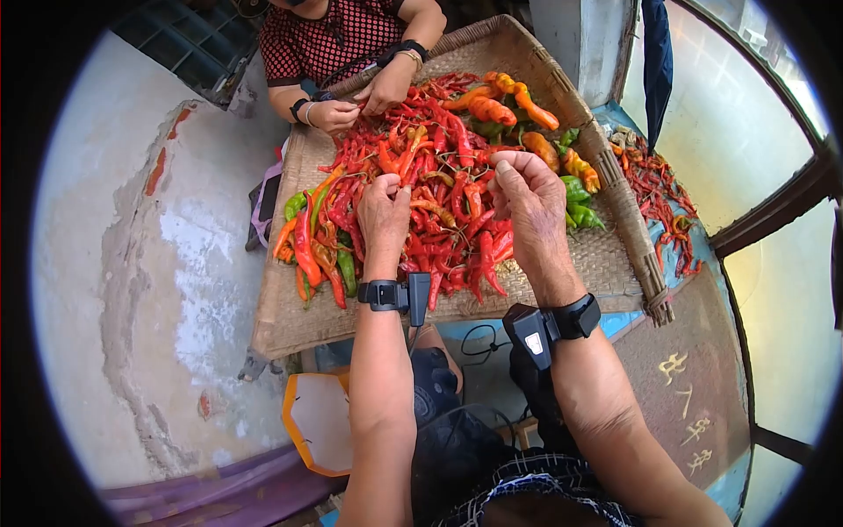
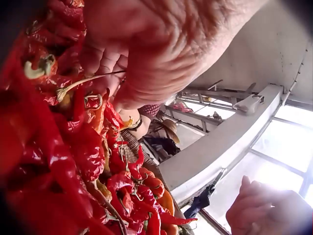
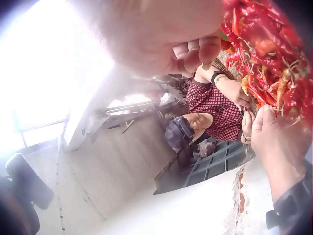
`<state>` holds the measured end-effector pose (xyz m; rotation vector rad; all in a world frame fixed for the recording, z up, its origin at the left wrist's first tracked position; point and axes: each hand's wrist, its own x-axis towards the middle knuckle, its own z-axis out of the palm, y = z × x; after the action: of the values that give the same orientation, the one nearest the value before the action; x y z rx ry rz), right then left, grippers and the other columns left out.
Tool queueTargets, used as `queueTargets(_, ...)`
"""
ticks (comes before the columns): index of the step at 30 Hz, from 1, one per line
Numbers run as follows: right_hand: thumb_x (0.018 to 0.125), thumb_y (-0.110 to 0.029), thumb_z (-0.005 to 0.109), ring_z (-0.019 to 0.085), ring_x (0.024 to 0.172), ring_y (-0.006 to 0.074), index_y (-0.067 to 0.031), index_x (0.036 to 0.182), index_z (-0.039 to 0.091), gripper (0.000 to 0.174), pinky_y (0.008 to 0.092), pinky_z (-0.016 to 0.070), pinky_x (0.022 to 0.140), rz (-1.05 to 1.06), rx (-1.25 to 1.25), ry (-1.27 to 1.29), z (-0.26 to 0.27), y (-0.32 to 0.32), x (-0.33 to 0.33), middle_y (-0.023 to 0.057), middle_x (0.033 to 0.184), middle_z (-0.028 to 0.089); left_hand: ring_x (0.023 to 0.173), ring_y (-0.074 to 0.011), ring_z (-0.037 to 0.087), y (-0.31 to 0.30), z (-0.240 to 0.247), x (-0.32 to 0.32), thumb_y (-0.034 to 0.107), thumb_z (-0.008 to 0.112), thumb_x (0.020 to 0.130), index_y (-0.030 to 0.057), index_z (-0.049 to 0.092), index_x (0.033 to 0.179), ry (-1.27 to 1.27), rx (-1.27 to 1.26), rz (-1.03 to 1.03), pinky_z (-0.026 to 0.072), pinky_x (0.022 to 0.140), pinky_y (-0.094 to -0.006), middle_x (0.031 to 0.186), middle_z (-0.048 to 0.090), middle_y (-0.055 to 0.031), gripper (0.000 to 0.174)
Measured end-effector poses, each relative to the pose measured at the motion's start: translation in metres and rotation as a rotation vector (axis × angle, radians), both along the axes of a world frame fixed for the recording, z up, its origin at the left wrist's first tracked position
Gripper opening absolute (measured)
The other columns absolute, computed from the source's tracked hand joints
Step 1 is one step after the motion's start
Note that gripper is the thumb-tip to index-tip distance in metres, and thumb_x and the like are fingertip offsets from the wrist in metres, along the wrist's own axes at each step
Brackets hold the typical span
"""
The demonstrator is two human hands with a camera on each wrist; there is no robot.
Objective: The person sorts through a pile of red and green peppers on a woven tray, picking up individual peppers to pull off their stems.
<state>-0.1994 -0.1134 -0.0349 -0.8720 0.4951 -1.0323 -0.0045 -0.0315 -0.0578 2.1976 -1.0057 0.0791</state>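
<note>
My left hand (image 1: pixel 384 220) is low over the middle of a heap of red chili peppers (image 1: pixel 439 250), thumb and fingers bent together around a red chili pepper (image 2: pixel 113 116) at their tips. A thin pale stem (image 2: pixel 83 84) reaches up beside that thumb in the left wrist view. To the right, my right hand (image 1: pixel 534 198) hovers over the heap's right side with thumb and forefinger brought together. Its other fingers (image 3: pixel 194 51) are curled in the right wrist view; I cannot tell whether it pinches anything. The heap lies in a large woven tray (image 1: pixel 294 325).
Across the tray, another person's hands (image 1: pixel 386 88) work at the heap's far edge. Orange peppers (image 1: pixel 531 107) and green peppers (image 1: pixel 580 206) lie along the right side. More red chilies (image 1: pixel 659 189) are spread beyond the rim. An orange-rimmed container (image 1: pixel 307 422) stands below left.
</note>
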Motion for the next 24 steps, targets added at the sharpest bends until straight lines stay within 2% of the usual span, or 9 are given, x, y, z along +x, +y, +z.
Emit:
queueTargets(4,0.093,-0.014,0.056,0.049,0.059,0.0038,-0.004,0.097,0.061,0.012,0.018,0.0397,0.048,-0.021,0.002,-0.036,-0.002,-0.003,-0.003,-0.0019,0.073,0.058,0.089,-0.0318,0.062,0.008,0.023,-0.027,0.005,0.064,0.079,0.0006,0.062,0.101,-0.093,0.105,-0.087,0.0493,0.077,-0.039,0.09,0.062,-0.0171,0.022)
queueTargets(6,0.093,-0.015,0.057,0.049,0.06,0.004,-0.004,0.097,0.061,0.012,0.0181,0.0399,0.048,-0.014,0.032,-0.032,-0.002,-0.003,-0.002,-0.0018,0.074,0.059,0.088,-0.0344,0.061,0.015,0.023,-0.03,0.002,0.063,0.079,0.0,0.062,0.1,-0.386,0.156,-0.233,0.0495,0.076,-0.0412,0.091,0.062,-0.0175,0.021)
queueTargets(7,0.093,-0.015,0.057,0.049,0.06,0.004,-0.004,0.097,0.061,0.012,0.0181,0.0399,0.048,-0.013,0.034,-0.033,-0.002,-0.003,-0.002,-0.0018,0.074,0.059,0.08,-0.0371,0.061,0.016,0.016,-0.029,0.003,0.06,0.081,-0.0009,0.064,0.098,-0.432,0.116,-0.241,0.0488,0.075,-0.0406,0.085,0.063,-0.0168,0.019)
queueTargets(8,0.093,-0.015,0.056,0.05,0.06,0.004,-0.004,0.097,0.061,0.013,0.0182,0.0401,0.048,-0.011,0.029,-0.028,-0.002,-0.002,-0.002,-0.0018,0.074,0.059,0.08,-0.0371,0.061,0.017,0.013,-0.028,0.003,0.06,0.081,-0.0009,0.064,0.098,-0.431,0.118,-0.239,0.0488,0.075,-0.0406,0.085,0.063,-0.0168,0.019)
queueTargets(11,0.093,-0.015,0.056,0.05,0.06,0.004,-0.004,0.097,0.061,0.013,0.0184,0.0406,0.048,-0.012,0.016,-0.021,-0.002,-0.003,-0.002,-0.0016,0.074,0.059,0.077,-0.0335,0.062,0.017,0.018,-0.03,0.005,0.06,0.082,-0.0005,0.064,0.098,-0.374,0.216,-0.251,0.0488,0.072,-0.0389,0.082,0.062,-0.0158,0.017)
queueTargets(14,0.093,-0.015,0.056,0.05,0.06,0.0041,-0.0039,0.097,0.061,0.013,0.0184,0.0411,0.048,-0.018,0.009,-0.016,-0.003,-0.004,-0.003,-0.0013,0.074,0.059,0.076,-0.0306,0.064,0.016,0.051,-0.051,0.007,0.061,0.084,0.0003,0.065,0.097,-0.274,0.109,-0.223,0.05,0.068,-0.0377,0.083,0.064,-0.0145,0.015)
queueTargets(17,0.093,-0.016,0.057,0.05,0.059,0.004,-0.0041,0.099,0.061,0.014,0.018,0.041,0.049,-0.011,0.013,-0.008,-0.001,-0.003,-0.001,-0.0009,0.074,0.059,0.068,-0.0164,0.063,0.017,0.068,-0.062,0.013,0.057,0.09,0.0013,0.065,0.1,-0.029,-0.032,-0.249,0.0481,0.063,-0.0291,0.079,0.067,-0.0106,0.017)
queueTargets(22,0.093,-0.015,0.056,0.05,0.059,0.004,-0.0039,0.097,0.061,0.013,0.0181,0.0413,0.048,-0.007,-0.003,0.006,-0.001,-0.001,0.001,-0.0011,0.073,0.059,0.072,-0.009,0.059,0.025,0.068,-0.042,0.017,0.055,0.093,-0.0001,0.064,0.107,0.295,0.036,-0.351,0.0477,0.068,-0.0237,0.082,0.066,-0.0035,0.023)
queueTargets(24,0.093,-0.015,0.056,0.05,0.059,0.004,-0.0037,0.098,0.061,0.013,0.0181,0.0412,0.048,-0.007,-0.041,0.014,-0.002,-0.001,0.002,-0.0014,0.073,0.059,0.074,-0.0081,0.058,0.019,0.061,-0.027,0.017,0.055,0.094,-0.0012,0.061,0.113,0.4,-0.302,-0.19,0.0479,0.068,-0.023,0.087,0.066,-0.0056,0.027)
